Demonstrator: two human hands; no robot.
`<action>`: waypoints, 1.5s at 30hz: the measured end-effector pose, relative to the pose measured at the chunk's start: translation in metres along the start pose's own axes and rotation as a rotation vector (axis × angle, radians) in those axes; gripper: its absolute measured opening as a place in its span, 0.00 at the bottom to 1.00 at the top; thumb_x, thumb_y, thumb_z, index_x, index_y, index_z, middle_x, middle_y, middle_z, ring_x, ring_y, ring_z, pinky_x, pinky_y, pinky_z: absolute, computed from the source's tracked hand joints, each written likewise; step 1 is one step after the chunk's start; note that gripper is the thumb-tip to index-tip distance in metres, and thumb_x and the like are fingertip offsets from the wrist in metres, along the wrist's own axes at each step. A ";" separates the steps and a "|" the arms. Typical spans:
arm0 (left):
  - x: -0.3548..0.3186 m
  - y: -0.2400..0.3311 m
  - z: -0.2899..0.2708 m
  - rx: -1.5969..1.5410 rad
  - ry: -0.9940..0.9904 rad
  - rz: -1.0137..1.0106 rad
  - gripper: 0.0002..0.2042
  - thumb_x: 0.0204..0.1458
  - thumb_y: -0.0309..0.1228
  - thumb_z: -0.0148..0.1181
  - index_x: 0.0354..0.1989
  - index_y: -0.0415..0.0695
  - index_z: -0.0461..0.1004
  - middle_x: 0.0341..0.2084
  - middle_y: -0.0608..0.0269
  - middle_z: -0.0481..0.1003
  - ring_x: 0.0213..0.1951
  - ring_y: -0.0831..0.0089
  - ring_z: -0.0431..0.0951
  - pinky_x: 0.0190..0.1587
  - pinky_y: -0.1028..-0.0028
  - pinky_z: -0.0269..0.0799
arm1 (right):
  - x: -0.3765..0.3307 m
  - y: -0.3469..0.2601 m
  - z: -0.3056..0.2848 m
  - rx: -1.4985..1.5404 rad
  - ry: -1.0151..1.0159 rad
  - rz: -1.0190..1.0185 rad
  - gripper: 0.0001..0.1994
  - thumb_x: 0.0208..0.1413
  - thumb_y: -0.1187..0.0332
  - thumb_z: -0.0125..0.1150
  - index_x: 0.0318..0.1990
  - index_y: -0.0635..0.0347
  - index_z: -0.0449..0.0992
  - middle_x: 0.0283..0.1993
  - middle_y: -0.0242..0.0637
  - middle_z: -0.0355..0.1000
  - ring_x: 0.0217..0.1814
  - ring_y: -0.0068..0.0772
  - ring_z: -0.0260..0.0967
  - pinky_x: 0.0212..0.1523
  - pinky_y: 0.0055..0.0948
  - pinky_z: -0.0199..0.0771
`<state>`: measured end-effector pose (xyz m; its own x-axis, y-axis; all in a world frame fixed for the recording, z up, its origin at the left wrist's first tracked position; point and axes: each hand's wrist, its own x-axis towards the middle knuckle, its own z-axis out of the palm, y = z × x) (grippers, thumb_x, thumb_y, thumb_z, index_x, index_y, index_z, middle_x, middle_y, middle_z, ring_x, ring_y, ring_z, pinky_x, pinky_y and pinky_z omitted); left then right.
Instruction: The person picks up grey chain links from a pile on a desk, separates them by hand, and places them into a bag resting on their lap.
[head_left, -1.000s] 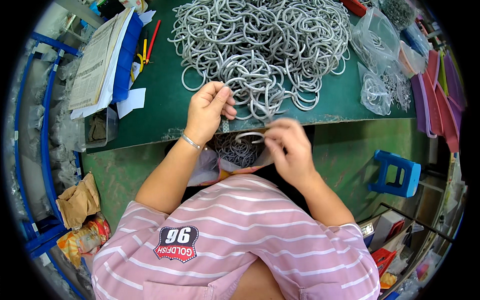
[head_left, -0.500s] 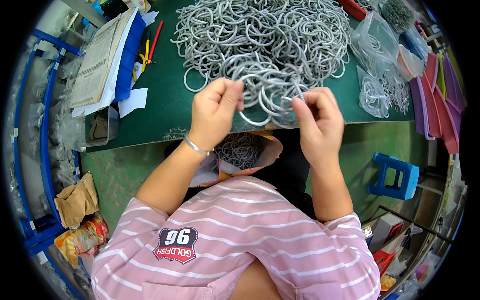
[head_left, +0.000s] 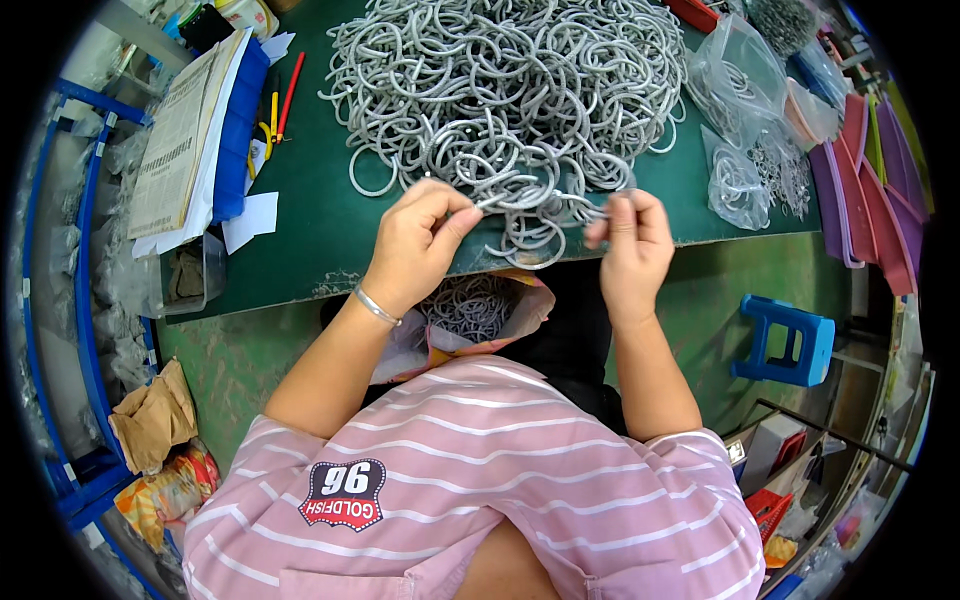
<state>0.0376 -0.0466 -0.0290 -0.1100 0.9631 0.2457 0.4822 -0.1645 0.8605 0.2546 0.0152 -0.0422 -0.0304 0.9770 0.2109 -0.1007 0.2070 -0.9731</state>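
A large heap of grey metal rings [head_left: 510, 85], many of them split open, covers the middle of the green table. At its near side, my left hand [head_left: 412, 245] pinches a grey ring between thumb and forefinger. My right hand [head_left: 634, 250] is closed too, its fingertips slightly blurred, at the end of another grey ring. Between both hands a loose cluster of rings [head_left: 532, 238] lies at the table's front edge. One single ring [head_left: 373, 172] rests apart, left of the heap.
Below the table edge a bag [head_left: 535, 305] holds more rings. Pliers [head_left: 265, 140], a red pen [head_left: 291, 95] and a blue bin [head_left: 232, 150] under papers lie left. Clear plastic bags [head_left: 740, 185] sit right. A blue stool [head_left: 785, 340] stands on the floor.
The cluster of rings that was raised between my hands now lies lower, at the heap's near side. Both hands keep a pinch; the right fingers have shifted.
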 end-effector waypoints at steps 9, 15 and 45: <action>-0.004 0.010 0.004 -0.166 -0.046 0.120 0.14 0.52 0.31 0.60 0.18 0.37 0.66 0.15 0.61 0.62 0.19 0.69 0.61 0.22 0.72 0.57 | -0.046 -0.004 -0.022 0.204 -0.034 0.327 0.07 0.64 0.66 0.45 0.39 0.60 0.65 0.27 0.26 0.60 0.17 0.12 0.51 0.17 0.16 0.59; -0.003 -0.004 0.008 -0.151 0.116 -0.206 0.18 0.55 0.36 0.58 0.17 0.38 0.66 0.13 0.67 0.64 0.18 0.79 0.59 0.21 0.75 0.57 | -0.044 0.002 -0.010 0.068 -0.272 0.420 0.06 0.59 0.69 0.56 0.37 0.61 0.69 0.31 0.31 0.69 0.26 0.15 0.64 0.23 0.14 0.64; -0.019 0.019 0.023 -0.200 0.034 -0.359 0.14 0.47 0.34 0.64 0.18 0.36 0.71 0.09 0.67 0.67 0.14 0.83 0.62 0.17 0.75 0.58 | -0.003 -0.047 0.015 -0.231 -0.402 0.429 0.09 0.61 0.69 0.51 0.39 0.68 0.72 0.22 0.30 0.68 0.17 0.15 0.63 0.17 0.17 0.62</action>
<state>0.0686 -0.0631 -0.0272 -0.2712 0.9596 -0.0745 0.2300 0.1398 0.9631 0.2441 0.0015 0.0038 -0.3959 0.8896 -0.2278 0.2188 -0.1496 -0.9642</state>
